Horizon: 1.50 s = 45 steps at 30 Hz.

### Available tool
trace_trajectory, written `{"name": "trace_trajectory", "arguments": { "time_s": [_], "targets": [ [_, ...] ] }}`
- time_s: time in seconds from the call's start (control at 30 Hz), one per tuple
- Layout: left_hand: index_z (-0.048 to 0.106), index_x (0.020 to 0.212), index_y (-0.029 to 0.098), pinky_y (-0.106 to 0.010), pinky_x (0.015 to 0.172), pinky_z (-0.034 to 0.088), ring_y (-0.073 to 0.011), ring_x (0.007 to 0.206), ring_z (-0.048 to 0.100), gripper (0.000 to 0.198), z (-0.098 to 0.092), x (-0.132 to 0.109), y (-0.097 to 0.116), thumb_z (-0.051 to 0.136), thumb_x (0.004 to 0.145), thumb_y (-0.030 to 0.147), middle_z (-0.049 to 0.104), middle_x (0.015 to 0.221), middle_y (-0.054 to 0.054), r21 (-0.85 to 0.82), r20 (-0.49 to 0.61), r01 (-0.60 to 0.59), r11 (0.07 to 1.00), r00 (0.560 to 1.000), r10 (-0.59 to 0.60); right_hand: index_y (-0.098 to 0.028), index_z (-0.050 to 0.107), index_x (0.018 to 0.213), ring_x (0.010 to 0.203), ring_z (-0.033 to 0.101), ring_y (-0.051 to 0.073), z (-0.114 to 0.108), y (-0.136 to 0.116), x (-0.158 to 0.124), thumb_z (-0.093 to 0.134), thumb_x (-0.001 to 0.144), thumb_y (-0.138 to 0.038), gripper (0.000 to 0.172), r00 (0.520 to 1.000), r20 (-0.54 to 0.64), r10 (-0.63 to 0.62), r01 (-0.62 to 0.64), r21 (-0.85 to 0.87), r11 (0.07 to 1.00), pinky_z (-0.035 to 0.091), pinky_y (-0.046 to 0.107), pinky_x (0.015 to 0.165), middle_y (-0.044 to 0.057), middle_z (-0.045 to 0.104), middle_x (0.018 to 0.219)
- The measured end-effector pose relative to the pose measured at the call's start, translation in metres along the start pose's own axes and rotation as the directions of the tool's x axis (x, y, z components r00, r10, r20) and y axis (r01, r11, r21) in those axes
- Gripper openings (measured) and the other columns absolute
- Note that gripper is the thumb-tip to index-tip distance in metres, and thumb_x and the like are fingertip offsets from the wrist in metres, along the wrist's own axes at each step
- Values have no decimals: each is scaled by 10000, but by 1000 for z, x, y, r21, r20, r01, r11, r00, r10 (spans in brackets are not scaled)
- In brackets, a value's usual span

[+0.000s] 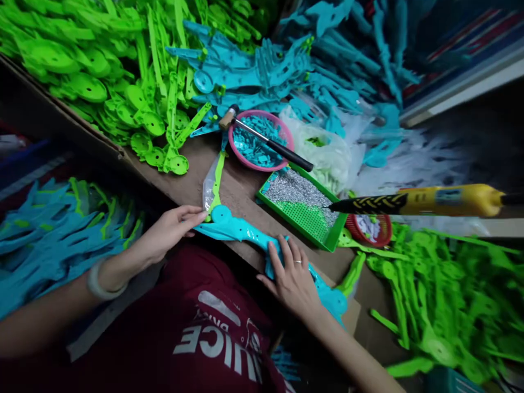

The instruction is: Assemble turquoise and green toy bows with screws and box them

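Observation:
A long blue plastic toy part lies across the brown board close to my body, with a green strip joined at its round end. My left hand touches that round end, fingers stretched along it. My right hand lies flat on the middle of the blue part, fingers spread, a ring on one finger. Neither hand grips anything.
A pink bowl of blue bits has a hammer across it. A green tray holds small silver screws, a red basket beside it. A yellow power screwdriver hangs at right. Green and blue part heaps lie all round.

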<state>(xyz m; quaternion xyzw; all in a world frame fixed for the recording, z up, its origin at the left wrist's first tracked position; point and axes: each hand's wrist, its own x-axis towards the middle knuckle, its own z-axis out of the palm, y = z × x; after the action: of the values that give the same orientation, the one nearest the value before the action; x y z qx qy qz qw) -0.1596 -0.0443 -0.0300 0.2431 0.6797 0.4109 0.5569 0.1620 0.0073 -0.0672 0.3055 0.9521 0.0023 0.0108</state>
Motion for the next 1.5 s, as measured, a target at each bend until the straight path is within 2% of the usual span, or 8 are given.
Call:
{"name": "trace_trajectory", "arguments": {
  "time_s": [0.27, 0.47, 0.6, 0.8, 1.1, 1.27, 1.4, 1.5],
  "targets": [
    [745, 963, 189, -315, 559, 581, -285, 844, 720, 541, -8, 9, 11, 798, 611, 597, 774, 925, -90, 195, 41, 76, 978, 996, -85, -153, 408, 1515, 1326, 496, 502, -4, 0, 1, 541, 929, -541, 715, 998, 26, -56, 56, 3, 998, 463, 686, 968, 292, 477, 1501],
    [778, 917, 284, -403, 811, 598, -275, 956, 726, 321, -22, -4, -4, 804, 674, 491, 790, 931, -19, 204, 273, 284, 937, 903, -333, -136, 467, 1490, 1402, 432, 490, -15, -3, 5, 577, 902, -581, 745, 985, 134, -109, 89, 145, 985, 424, 687, 1061, 272, 457, 1531],
    [791, 869, 354, -425, 839, 578, -251, 840, 736, 258, -25, -3, -10, 788, 679, 529, 787, 894, 26, 265, 257, 268, 926, 906, -336, -127, 389, 1526, 1452, 381, 450, -21, 3, 3, 568, 887, -635, 836, 990, 133, -53, 13, 282, 959, 409, 661, 1115, 266, 417, 1555],
    [797, 782, 373, -512, 933, 550, -291, 895, 731, 276, -15, -2, -1, 832, 556, 528, 788, 836, 28, 246, 206, 287, 926, 918, -339, -180, 525, 1367, 1187, 629, 270, -45, 42, 26, 501, 979, -511, 511, 908, 274, 318, -418, 664, 620, 534, 464, 1016, 160, 639, 1272],
    [793, 821, 440, -587, 1067, 476, -315, 1026, 729, 281, -22, -1, -19, 870, 558, 505, 796, 905, 81, 175, 170, 275, 945, 937, -304, -186, 688, 1067, 1033, 605, 210, -60, 79, 61, 697, 885, -458, 327, 881, 471, -41, -384, 763, 520, 501, 376, 941, 67, 684, 1056],
    [788, 886, 344, -528, 1067, 509, -313, 1073, 715, 443, -21, 0, -31, 935, 489, 474, 802, 981, 43, 96, 124, 340, 935, 928, -350, -174, 687, 892, 858, 574, 152, -49, 81, 63, 739, 838, -471, 307, 840, 539, -61, -504, 818, 277, 480, 299, 793, 23, 596, 919],
    [773, 937, 243, -360, 888, 622, -281, 969, 734, 694, -18, -4, -36, 1007, 318, 453, 803, 976, -33, -144, 36, 489, 860, 871, -489, -160, 687, 846, 815, 563, 130, -42, 83, 65, 803, 758, -469, 342, 818, 572, -58, -566, 819, 96, 452, 277, 763, 6, 583, 886],
    [770, 826, 220, -278, 711, 634, -233, 829, 730, 668, -14, -12, -40, 1016, 258, 472, 798, 878, -25, -329, 25, 517, 790, 841, -540, -161, 689, 836, 804, 564, 128, -42, 85, 65, 810, 748, -451, 327, 812, 581, -55, -576, 813, 90, 444, 273, 752, 5, 603, 864]
  ]
}}
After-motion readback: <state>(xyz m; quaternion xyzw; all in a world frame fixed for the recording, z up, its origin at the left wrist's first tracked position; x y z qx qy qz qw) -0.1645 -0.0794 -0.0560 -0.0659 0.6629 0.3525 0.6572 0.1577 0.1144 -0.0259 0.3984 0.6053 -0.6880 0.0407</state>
